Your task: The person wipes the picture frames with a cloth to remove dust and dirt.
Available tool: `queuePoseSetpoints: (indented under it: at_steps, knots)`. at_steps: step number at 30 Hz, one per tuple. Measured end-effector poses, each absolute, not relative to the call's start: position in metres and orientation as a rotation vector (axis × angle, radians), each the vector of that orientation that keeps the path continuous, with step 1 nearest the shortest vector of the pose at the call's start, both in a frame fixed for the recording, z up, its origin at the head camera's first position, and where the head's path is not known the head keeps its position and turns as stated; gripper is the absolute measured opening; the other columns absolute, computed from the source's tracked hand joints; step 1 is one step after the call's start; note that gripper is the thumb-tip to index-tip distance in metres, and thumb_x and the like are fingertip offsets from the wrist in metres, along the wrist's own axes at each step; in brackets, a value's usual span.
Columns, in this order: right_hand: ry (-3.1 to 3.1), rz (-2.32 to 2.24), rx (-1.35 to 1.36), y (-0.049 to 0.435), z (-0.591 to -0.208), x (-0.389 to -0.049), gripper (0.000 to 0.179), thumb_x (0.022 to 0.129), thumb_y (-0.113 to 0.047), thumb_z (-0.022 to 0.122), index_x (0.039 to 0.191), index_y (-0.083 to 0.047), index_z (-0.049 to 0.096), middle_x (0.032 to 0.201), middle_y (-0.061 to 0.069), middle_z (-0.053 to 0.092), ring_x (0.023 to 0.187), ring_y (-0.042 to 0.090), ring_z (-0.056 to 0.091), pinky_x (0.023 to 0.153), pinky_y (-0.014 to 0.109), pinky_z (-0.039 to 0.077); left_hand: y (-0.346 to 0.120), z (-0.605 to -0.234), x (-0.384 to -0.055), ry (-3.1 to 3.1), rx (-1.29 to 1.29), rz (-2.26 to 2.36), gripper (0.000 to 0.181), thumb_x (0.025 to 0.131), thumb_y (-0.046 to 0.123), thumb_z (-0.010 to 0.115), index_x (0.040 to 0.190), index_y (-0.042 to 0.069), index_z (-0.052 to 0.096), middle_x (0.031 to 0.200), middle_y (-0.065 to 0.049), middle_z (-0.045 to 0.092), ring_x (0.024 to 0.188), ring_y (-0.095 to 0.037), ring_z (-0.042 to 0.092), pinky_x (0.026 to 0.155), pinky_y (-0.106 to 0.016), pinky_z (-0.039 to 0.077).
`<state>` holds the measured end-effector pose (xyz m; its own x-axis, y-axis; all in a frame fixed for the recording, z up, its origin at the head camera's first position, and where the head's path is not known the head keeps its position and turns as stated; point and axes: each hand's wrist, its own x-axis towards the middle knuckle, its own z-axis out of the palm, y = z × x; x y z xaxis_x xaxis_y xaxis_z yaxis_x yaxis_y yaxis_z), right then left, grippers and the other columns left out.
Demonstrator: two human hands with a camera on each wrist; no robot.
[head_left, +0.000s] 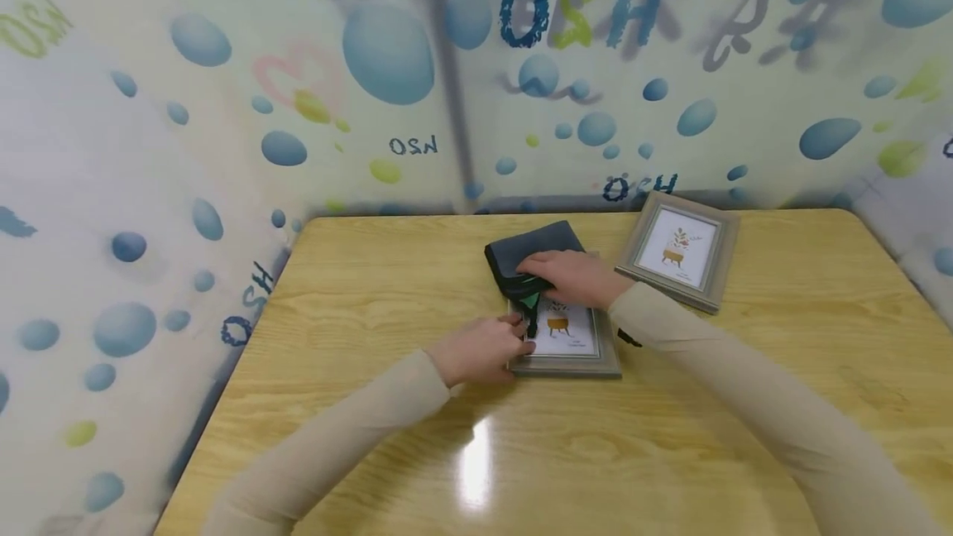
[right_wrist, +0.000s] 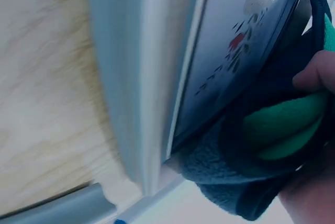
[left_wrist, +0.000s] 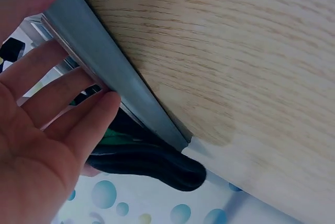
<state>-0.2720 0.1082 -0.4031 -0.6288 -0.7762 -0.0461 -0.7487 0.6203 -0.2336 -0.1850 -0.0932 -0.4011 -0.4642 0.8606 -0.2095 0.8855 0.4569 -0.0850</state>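
Bright, even light fills the head view; white glare (head_left: 475,466) streaks the worktop (head_left: 357,296) between its left and right edges. Both wrist views look dimmer, bluish; the right softly blurs the picture frame (right_wrist: 157,77).

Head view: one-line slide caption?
Right hand holds folded dark cloth over a framed picture; left hand touches its left side; second framed picture on the wooden table, farther right.
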Motion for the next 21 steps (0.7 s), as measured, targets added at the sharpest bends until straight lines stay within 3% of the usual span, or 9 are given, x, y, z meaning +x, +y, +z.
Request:
queuePoseSetpoints:
  at_steps: [10, 21]
  knots:
    - [2.798, -0.332, -1.134, 0.149, -0.404, -0.276, 0.046, 0.085, -0.004, 0.072, 0.129, -0.001, 0.058, 0.126, 0.018, 0.059, 0.114, 0.035, 0.056, 0.094, 0.050, 0.044, -0.092, -0.404, -0.183, 2.596, 1.531, -0.276, 0.038, 0.078, 0.034, 0.080, 0.110, 0.015, 0.072, 0.110, -0.007, 0.065, 0.097, -0.017, 0.059, 0.076, -0.026, 0.052]
    - [2.764, -0.640, -0.923, 0.178, -0.397, -0.292, 0.039, 0.089, -0.001, 0.062, 0.128, 0.001, 0.056, 0.122, 0.024, 0.059, 0.110, 0.040, 0.056, 0.092, 0.052, 0.043, -0.090, -0.404, -0.182, 2.606, 1.496, -0.280, 0.040, 0.080, 0.035, 0.079, 0.113, 0.014, 0.071, 0.117, -0.009, 0.065, 0.103, -0.019, 0.057, 0.082, -0.025, 0.051]
